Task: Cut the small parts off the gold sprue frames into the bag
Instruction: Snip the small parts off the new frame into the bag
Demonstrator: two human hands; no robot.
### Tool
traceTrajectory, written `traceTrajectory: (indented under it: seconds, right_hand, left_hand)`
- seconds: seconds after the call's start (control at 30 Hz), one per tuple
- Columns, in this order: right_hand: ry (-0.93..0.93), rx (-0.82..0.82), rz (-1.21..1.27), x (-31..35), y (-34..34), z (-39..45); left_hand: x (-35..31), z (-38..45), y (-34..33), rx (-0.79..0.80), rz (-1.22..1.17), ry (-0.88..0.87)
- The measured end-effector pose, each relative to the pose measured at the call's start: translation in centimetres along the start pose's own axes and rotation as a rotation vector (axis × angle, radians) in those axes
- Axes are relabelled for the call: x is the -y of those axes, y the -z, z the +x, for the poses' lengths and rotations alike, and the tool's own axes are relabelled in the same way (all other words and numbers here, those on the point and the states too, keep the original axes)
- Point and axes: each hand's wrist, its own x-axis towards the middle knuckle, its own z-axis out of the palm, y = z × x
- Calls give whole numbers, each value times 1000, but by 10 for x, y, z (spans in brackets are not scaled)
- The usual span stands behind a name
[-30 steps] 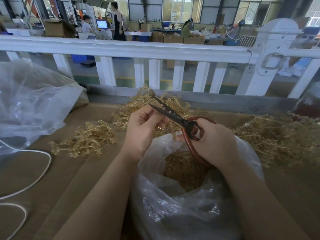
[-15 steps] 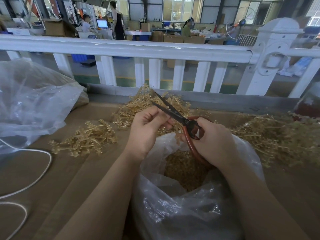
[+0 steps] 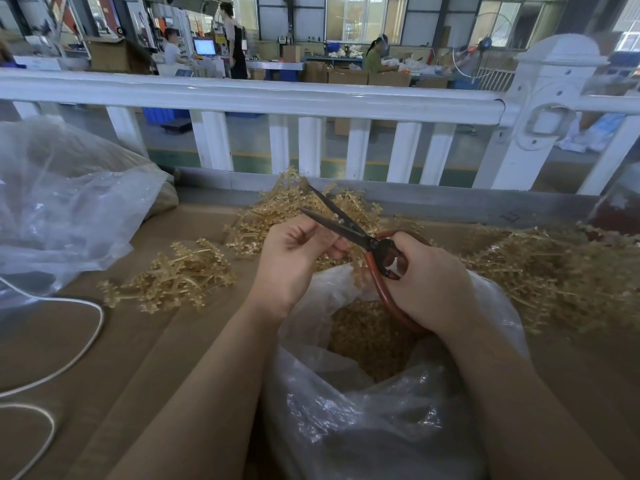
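My right hand [image 3: 427,277] grips the red handles of black-bladed scissors [image 3: 341,225], whose blades stand apart and point up-left. My left hand [image 3: 294,258] has its fingers curled, pinching a gold sprue frame [image 3: 356,271] that hangs just under the blades; most of the frame is hidden by the hand. Both hands hover over the mouth of a clear plastic bag [image 3: 363,420] holding a heap of small gold parts [image 3: 367,337].
Gold sprue frames lie in piles on the brown table: one at left [image 3: 173,278], one behind the hands [image 3: 287,209], a big one at right [image 3: 554,271]. A large clear bag [image 3: 62,209] sits far left, a white cable [image 3: 69,341] below it. A white railing [image 3: 277,95] runs behind.
The scissor blades have opened wider. Both hands have stayed over the bag, shifting only slightly.
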Motion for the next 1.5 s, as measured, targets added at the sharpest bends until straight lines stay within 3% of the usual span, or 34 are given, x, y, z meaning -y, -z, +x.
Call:
traceTrajectory:
  seconds: [1.17,1.33,1.5]
  right_hand:
    - [-33,26,116,1,1,1]
    - [-79,28,174,1,1,1]
    - [-192,-26,411,1,-1,2]
  left_hand:
    - [-3,1,-3,59,-60,-8]
    - [0,2,2,-6,-255,187]
    - [0,4,12,-3,-638,302]
